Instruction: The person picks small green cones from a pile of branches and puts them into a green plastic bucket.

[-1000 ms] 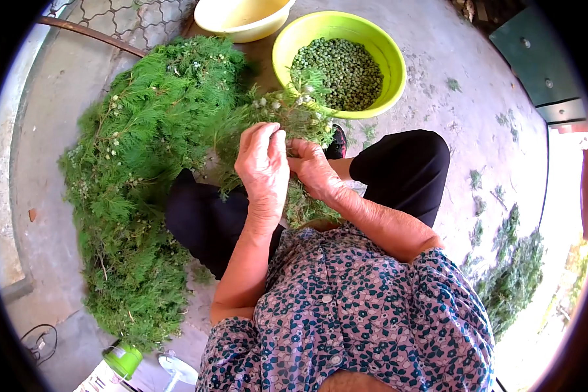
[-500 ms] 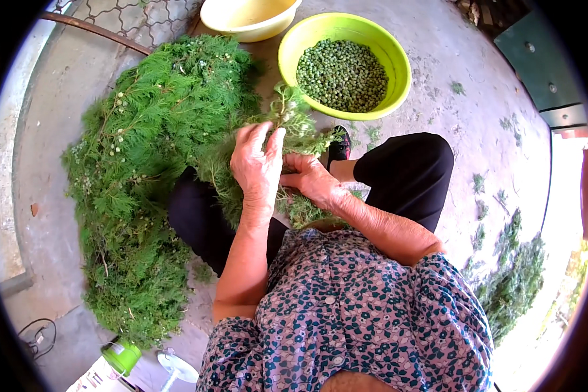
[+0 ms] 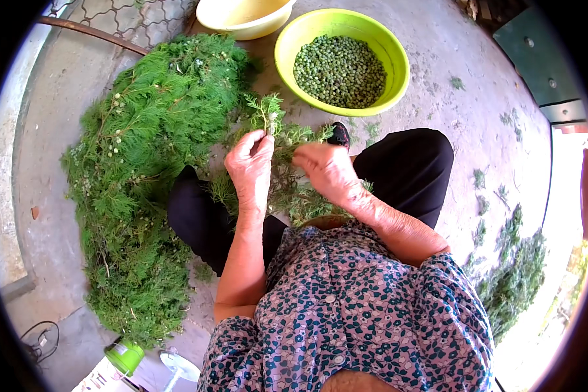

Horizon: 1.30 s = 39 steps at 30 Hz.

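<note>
My left hand point(image 3: 249, 164) pinches the stem of a feathery green sprig point(image 3: 266, 115) that sticks up above my fingers. My right hand point(image 3: 325, 168) is closed on more green twigs point(image 3: 299, 135) just to the right of it, the two hands a small gap apart above my lap. A lime-green bowl point(image 3: 393, 60) filled with small round green berries point(image 3: 341, 70) stands on the concrete just beyond my hands. A big heap of cut green branches point(image 3: 144, 163) lies at my left.
A pale yellow bowl point(image 3: 242, 19) sits behind the green one, beside wire mesh and a rusty bar point(image 3: 91, 36). Stripped sprigs point(image 3: 513, 281) are piled at my right. A small green cup point(image 3: 125, 356) and a white object lie near my left side.
The sprig has been drawn apart from the bunch, and my right hand has slid to the right of the left hand. The view has shifted slightly.
</note>
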Each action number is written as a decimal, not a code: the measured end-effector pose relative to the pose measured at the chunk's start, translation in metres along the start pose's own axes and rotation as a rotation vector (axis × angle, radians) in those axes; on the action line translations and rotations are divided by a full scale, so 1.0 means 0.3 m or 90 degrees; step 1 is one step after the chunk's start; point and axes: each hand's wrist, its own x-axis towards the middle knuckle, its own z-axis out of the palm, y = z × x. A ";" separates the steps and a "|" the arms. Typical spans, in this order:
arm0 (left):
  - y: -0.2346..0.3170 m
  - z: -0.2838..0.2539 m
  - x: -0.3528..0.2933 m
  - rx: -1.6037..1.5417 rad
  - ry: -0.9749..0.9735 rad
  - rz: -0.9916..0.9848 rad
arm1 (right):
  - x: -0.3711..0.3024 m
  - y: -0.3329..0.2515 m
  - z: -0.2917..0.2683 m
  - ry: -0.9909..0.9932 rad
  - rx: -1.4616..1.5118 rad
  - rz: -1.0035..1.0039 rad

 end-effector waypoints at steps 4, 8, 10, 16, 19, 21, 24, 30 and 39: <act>0.005 0.004 -0.019 -0.024 0.002 0.005 | 0.063 -0.022 -0.035 0.149 0.161 0.034; 0.039 0.018 -0.041 -0.024 -0.045 0.015 | 0.103 -0.027 -0.011 0.024 0.482 0.247; 0.051 0.027 -0.050 -0.019 -0.069 0.004 | 0.104 -0.029 -0.015 0.002 0.477 0.267; 0.088 0.029 -0.055 -0.084 -0.115 -0.045 | 0.108 -0.022 -0.001 -0.018 0.566 0.295; 0.087 0.011 -0.050 -0.152 -0.121 -0.071 | 0.106 -0.030 -0.003 -0.030 0.640 0.297; 0.071 0.007 -0.040 -0.189 -0.119 -0.091 | 0.099 -0.018 -0.010 -0.045 0.723 0.306; 0.078 0.003 -0.038 -0.232 -0.118 -0.143 | 0.090 0.002 -0.004 -0.052 0.858 0.345; 0.070 0.040 -0.045 -0.311 -0.063 -0.172 | 0.080 0.024 -0.003 -0.002 0.957 0.372; 0.055 0.023 -0.042 -0.161 -0.090 -0.086 | 0.103 -0.007 -0.040 -0.007 0.837 0.297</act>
